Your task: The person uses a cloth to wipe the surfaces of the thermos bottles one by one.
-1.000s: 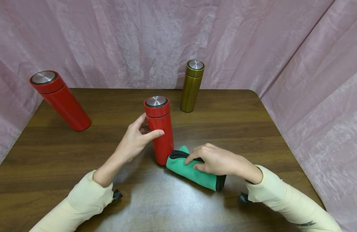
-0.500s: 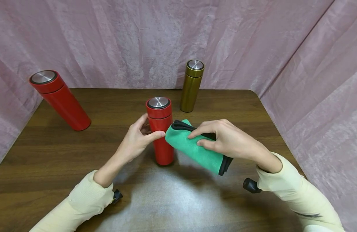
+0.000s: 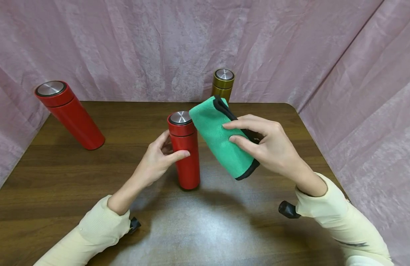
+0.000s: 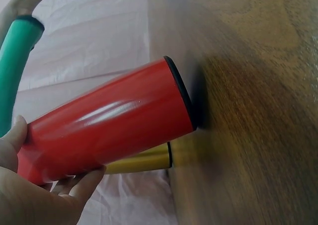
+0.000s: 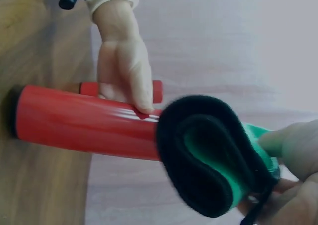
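Observation:
A red thermos flask with a steel-topped lid stands upright mid-table, gripped from the left by my left hand, its thumb across the front. The left wrist view shows the fingers round the flask and its dark base at the table. My right hand pinches a folded green cloth with black edging, raised beside the flask's lid. One corner of the cloth overlaps the lid's right edge in the head view. Seen from the right wrist, the cloth's rolled black-edged end covers the flask's top.
Another red thermos flask stands at the back left of the wooden table. Behind the cloth is a gold thermos flask, its lower part hidden. Pink curtains hang at the back and sides.
My right hand has lifted the green cloth off the table, up and away to the lid's height, tilting it. The left hand keeps its grip; the held flask shifted slightly right.

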Demonstrator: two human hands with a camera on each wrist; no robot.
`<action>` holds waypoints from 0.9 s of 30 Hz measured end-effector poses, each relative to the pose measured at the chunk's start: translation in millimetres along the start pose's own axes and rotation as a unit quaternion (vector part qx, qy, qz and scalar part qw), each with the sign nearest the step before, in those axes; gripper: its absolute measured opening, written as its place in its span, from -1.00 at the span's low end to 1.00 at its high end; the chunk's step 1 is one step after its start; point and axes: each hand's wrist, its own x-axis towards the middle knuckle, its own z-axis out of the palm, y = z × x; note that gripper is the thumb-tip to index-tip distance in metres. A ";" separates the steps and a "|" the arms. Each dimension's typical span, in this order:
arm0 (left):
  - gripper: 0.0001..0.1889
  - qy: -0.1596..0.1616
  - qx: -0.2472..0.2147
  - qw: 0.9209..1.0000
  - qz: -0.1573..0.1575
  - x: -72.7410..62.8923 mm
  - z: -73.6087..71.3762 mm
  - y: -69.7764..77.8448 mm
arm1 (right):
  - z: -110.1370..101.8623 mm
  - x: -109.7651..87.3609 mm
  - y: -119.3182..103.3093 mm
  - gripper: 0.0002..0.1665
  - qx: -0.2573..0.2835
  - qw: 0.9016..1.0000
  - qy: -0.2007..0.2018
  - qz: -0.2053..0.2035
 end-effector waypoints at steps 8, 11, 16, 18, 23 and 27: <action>-0.29 -0.001 -0.001 1.000 0.002 -0.4 0.1 -0.3 | 30.4 -5.1 10.1 -0.63 0.005 0.993 0.095 -0.076; -0.30 -0.001 -0.006 1.000 0.001 -0.6 0.2 -0.9 | 43.0 -10.7 17.8 -0.66 -0.013 0.991 0.095 -0.089; -0.30 0.000 -0.011 1.000 0.001 -0.8 0.8 -0.7 | 57.6 -19.2 28.1 -0.64 -0.040 0.992 0.073 -0.093; -0.30 0.000 -0.010 1.000 0.001 -0.9 0.9 -0.8 | 61.2 -22.3 30.7 -0.62 -0.050 0.993 0.064 -0.090; -0.32 0.005 -0.008 1.000 0.003 -1.1 0.7 -1.4 | 69.0 -30.0 36.1 -0.62 -0.061 0.994 0.044 -0.084; -0.33 0.011 -0.006 1.000 0.004 -1.3 -0.9 -3.0 | 75.0 -37.7 40.5 -0.61 -0.072 0.994 0.016 -0.078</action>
